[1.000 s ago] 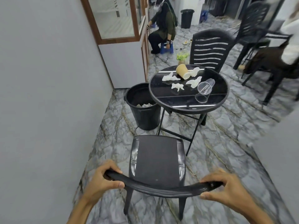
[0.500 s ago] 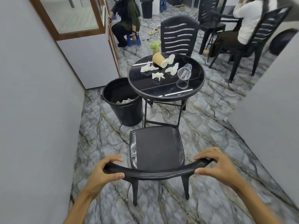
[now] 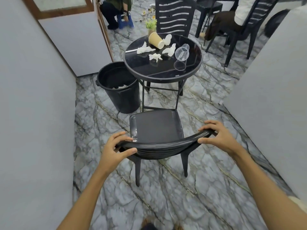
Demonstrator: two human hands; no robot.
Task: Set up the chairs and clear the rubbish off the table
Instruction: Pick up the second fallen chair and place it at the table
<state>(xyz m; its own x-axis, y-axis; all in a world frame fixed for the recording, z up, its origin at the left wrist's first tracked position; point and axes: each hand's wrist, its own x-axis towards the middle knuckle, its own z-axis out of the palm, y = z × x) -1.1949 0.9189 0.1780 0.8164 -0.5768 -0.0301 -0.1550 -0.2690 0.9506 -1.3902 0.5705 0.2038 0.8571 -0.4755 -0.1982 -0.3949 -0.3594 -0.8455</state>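
Observation:
A black plastic chair stands in front of me, its seat edge just short of the round black table. My left hand grips the left end of the curved backrest and my right hand grips the right end. On the table lie a tipped paper cup, a tipped clear plastic cup and several crumpled white tissues. A second black chair stands at the table's far side.
A black bin with paper in it stands left of the table. Grey walls close in on both sides. A small plant sits behind the table. One person crouches at the back left; another sits at the back right.
The chair has moved forward toward the table with both hands on its backrest. The table and bin now appear closer and lower in view.

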